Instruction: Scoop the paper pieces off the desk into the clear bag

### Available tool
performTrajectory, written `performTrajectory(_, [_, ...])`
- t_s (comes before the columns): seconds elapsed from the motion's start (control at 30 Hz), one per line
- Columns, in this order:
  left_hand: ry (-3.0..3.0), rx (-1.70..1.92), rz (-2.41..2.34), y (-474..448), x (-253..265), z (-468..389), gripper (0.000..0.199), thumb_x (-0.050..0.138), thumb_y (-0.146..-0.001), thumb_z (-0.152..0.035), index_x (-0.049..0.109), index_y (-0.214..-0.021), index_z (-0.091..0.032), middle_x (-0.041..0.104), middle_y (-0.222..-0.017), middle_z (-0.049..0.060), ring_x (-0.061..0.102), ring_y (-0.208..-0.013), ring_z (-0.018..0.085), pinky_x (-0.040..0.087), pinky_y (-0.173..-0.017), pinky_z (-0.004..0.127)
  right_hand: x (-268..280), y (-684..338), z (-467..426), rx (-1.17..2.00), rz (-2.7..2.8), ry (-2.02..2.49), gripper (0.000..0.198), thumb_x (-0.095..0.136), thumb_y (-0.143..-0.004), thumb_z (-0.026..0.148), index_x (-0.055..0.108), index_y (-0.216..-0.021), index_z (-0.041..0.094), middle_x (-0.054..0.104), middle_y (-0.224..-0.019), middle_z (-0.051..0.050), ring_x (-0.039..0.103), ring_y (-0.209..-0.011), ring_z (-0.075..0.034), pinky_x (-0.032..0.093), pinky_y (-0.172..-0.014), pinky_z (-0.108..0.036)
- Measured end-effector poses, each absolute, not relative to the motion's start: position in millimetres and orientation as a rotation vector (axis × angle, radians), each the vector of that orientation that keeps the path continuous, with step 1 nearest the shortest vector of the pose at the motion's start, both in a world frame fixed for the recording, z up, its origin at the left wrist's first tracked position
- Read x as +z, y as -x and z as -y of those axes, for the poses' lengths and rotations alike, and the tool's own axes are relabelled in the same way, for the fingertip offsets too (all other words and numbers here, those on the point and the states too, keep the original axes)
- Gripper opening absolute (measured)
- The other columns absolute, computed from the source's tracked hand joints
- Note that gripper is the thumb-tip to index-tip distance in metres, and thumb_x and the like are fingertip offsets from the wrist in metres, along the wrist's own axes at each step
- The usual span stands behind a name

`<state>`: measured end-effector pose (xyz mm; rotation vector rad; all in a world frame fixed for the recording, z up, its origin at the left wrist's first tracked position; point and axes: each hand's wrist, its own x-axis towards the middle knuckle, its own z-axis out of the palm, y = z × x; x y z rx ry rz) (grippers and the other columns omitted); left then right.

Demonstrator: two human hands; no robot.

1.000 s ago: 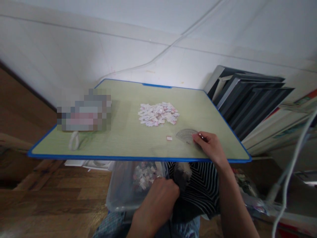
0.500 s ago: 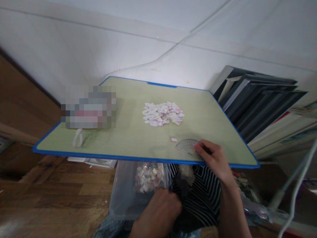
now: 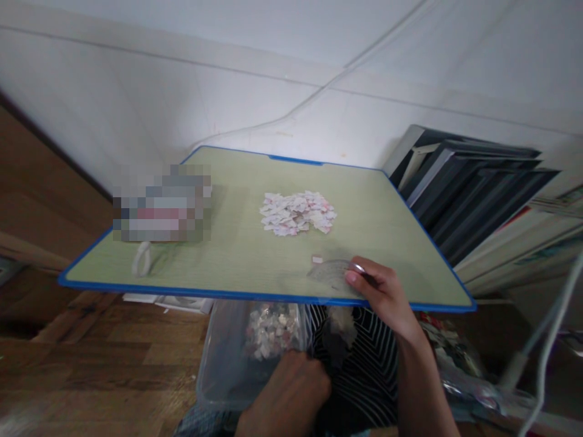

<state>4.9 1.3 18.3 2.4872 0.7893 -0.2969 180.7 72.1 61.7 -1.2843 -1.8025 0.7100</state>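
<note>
Taking the pile of paper scraps (image 3: 298,213) as the centre of the clock, with twelve away from the person, one small pink-and-white slip (image 3: 317,259) lies apart from it at about five o'clock, and the rest sit heaped loosely on the table (image 3: 237,255). That looks like an early stage, one piece set apart and a whole heap left, though the pictures cannot settle how much has been done. At six to seven o'clock, below the table edge, a plastic bin (image 3: 221,364) holds more pale bits (image 3: 272,331). The clear protractor (image 3: 328,275) is at five o'clock, its curved edge near the slip; whether it lies flat or is slightly lifted is hard to tell. It looks thin and see-through, a grey half-round with faint markings, the green tabletop showing through. The right hand (image 3: 380,291) pinches its right end, thumb and fingers closed on it. The left hand (image 3: 296,379), at six o'clock, is curled beside the bin and a striped cloth (image 3: 376,352); its fingertips are hidden, so whether it grips anything cannot be told. A white loop (image 3: 143,261) lies towards eight o'clock.
</note>
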Motion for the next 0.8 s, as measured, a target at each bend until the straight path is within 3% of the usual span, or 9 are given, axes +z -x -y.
performTrajectory(0.2, [-2.458, -0.330, -0.784, -7, 23, -4, 0.026, 0.049, -0.084, 0.003, 0.071, -0.085, -0.011, 0.070, -0.084, 0.010, 0.066, -0.078, 0.027, 0.048, -0.068, 0.035, 65, -202, -68, 0.834, 1.991, 1.203, 0.036, 0.052, -0.089, 0.033, 0.044, -0.057, 0.019, 0.042, -0.058, 0.002, 0.041, -0.055, -0.012, 0.032, -0.052, -0.026])
performTrajectory(0.4, [-2.491, -0.211, -0.775, -4, 17, -2, 0.022, 0.052, -0.081, 0.002, 0.070, -0.083, -0.011, 0.070, -0.083, 0.010, 0.065, -0.079, 0.027, 0.048, -0.069, 0.034, 65, -189, -82, 0.815, 2.023, 1.243, 0.032, 0.051, -0.087, 0.025, 0.042, -0.057, 0.019, 0.041, -0.058, 0.003, 0.039, -0.055, -0.012, 0.030, -0.052, -0.025])
performTrajectory(0.8, [-2.509, -0.324, -0.773, -8, 25, -5, 0.020, 0.054, -0.085, -0.004, 0.072, -0.087, -0.013, 0.071, -0.085, 0.009, 0.067, -0.079, 0.025, 0.048, -0.066, 0.032, 53, -152, -103, 0.778, 1.875, 1.226, 0.032, 0.048, -0.086, 0.033, 0.037, -0.059, 0.020, 0.034, -0.058, 0.004, 0.034, -0.054, -0.011, 0.027, -0.052, -0.024])
